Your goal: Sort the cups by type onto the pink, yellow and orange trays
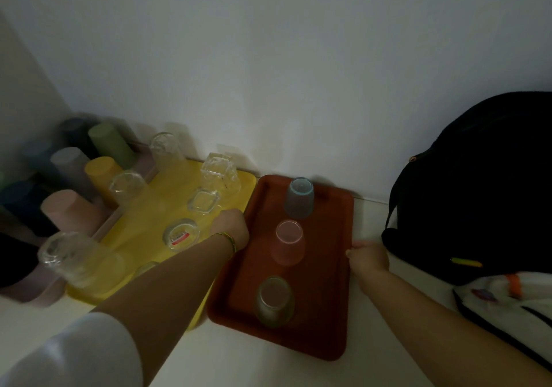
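Observation:
An orange tray (337,270) lies in the middle of the white surface. On it three tinted cups stand upside down in a row: a blue one (299,198) at the far end, a pink one (288,242) in the middle, a green-grey one (274,301) nearest me. My left hand (231,230) grips the tray's left rim and my right hand (369,256) grips its right rim. To the left, a yellow tray (167,192) holds several clear glasses (219,174), upside down. Further left, a pink tray (47,292) carries several opaque plastic cups (103,174).
A wall runs close behind the trays. A black bag (478,183) sits at the right, touching distance from my right hand, with white fabric (507,300) below it. The yellow and orange trays lie edge to edge.

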